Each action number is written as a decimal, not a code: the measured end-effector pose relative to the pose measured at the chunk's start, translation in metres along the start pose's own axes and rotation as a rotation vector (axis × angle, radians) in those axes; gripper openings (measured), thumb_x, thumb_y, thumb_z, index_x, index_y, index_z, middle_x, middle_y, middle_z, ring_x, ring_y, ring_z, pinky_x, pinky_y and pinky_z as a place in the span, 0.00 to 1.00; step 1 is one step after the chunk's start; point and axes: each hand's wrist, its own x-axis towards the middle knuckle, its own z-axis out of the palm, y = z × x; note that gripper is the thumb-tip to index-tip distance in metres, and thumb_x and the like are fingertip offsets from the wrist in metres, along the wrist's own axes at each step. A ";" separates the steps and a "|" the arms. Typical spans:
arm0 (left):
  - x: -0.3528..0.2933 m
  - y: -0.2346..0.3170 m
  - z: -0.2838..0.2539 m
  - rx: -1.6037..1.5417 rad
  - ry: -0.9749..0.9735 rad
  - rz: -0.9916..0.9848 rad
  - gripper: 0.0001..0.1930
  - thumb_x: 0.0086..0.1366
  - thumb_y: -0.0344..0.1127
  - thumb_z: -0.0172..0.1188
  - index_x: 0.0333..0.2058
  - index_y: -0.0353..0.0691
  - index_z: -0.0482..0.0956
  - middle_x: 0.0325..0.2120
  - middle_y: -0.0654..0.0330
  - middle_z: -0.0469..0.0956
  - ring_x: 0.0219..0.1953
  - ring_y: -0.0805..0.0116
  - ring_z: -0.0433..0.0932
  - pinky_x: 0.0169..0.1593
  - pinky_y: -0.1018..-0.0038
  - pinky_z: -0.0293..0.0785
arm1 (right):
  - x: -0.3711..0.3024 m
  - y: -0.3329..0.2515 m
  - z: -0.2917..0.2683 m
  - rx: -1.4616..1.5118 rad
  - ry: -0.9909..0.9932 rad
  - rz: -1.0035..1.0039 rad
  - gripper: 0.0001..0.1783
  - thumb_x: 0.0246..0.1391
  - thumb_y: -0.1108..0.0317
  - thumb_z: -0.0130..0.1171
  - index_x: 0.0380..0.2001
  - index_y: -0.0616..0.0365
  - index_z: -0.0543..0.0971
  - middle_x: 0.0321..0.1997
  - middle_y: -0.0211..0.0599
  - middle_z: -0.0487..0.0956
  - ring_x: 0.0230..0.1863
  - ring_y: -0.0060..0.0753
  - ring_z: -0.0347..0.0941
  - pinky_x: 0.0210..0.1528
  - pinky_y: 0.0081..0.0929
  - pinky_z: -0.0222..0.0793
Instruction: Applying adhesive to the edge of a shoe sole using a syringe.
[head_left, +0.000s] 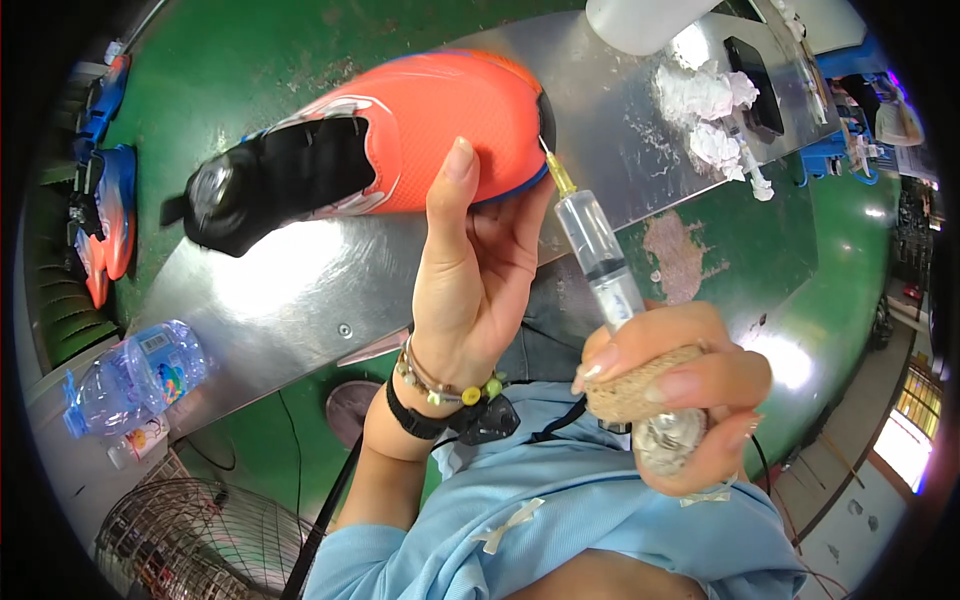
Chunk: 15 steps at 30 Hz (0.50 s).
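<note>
An orange-red shoe (455,110) with a black inner collar lies on its side over the metal bench, its toe pointing right. My left hand (480,250) grips it from below near the toe, thumb against the upper. A clear syringe (592,235) with a yellow-based needle is in my right hand (700,385), whose fingers are wrapped round its lower end. The needle tip is at the toe edge; whether it touches cannot be told. Also inside my right hand are a tan, cork-like piece (640,385) and a shiny greyish lump (668,440).
Crumpled white tissue (700,95) and a black phone (754,85) lie on the bench (610,140) at right. A white container (645,22) stands at the far edge. A plastic bottle (150,370), a rack with orange-blue shoes (118,210) and a wire fan cage (200,535) are left.
</note>
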 end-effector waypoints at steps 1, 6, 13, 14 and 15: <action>-0.002 0.005 0.000 0.016 -0.005 0.012 0.16 0.59 0.38 0.58 0.44 0.38 0.69 0.42 0.60 0.74 0.45 0.69 0.73 0.53 0.72 0.71 | -0.002 0.006 0.001 0.017 0.002 -0.011 0.27 0.61 0.51 0.33 0.35 0.67 0.71 0.30 0.57 0.74 0.27 0.42 0.74 0.27 0.30 0.73; -0.001 0.018 0.005 0.029 0.105 -0.099 0.15 0.58 0.38 0.58 0.41 0.36 0.72 0.38 0.60 0.76 0.42 0.70 0.76 0.51 0.75 0.73 | -0.005 0.034 -0.008 -0.069 -0.129 -0.226 0.21 0.61 0.59 0.33 0.39 0.66 0.70 0.33 0.56 0.74 0.25 0.38 0.73 0.25 0.30 0.71; 0.009 0.018 0.004 0.079 0.105 -0.072 0.13 0.57 0.36 0.60 0.38 0.38 0.74 0.36 0.57 0.76 0.39 0.68 0.76 0.53 0.71 0.71 | -0.013 0.035 -0.022 0.001 0.057 -0.163 0.25 0.59 0.54 0.34 0.36 0.68 0.71 0.30 0.54 0.76 0.30 0.42 0.74 0.29 0.29 0.71; 0.013 0.023 -0.001 0.150 0.135 -0.091 0.14 0.56 0.38 0.61 0.38 0.37 0.74 0.35 0.56 0.76 0.39 0.67 0.76 0.53 0.70 0.70 | -0.009 0.029 -0.034 -0.070 0.028 -0.153 0.24 0.57 0.55 0.36 0.36 0.68 0.71 0.30 0.54 0.76 0.30 0.42 0.73 0.30 0.30 0.71; 0.018 0.032 -0.006 0.222 0.165 -0.108 0.15 0.56 0.39 0.62 0.38 0.37 0.74 0.35 0.55 0.77 0.39 0.67 0.76 0.54 0.70 0.70 | -0.006 0.024 -0.043 -0.142 0.002 -0.142 0.23 0.56 0.55 0.38 0.36 0.68 0.71 0.30 0.54 0.76 0.31 0.42 0.73 0.32 0.31 0.71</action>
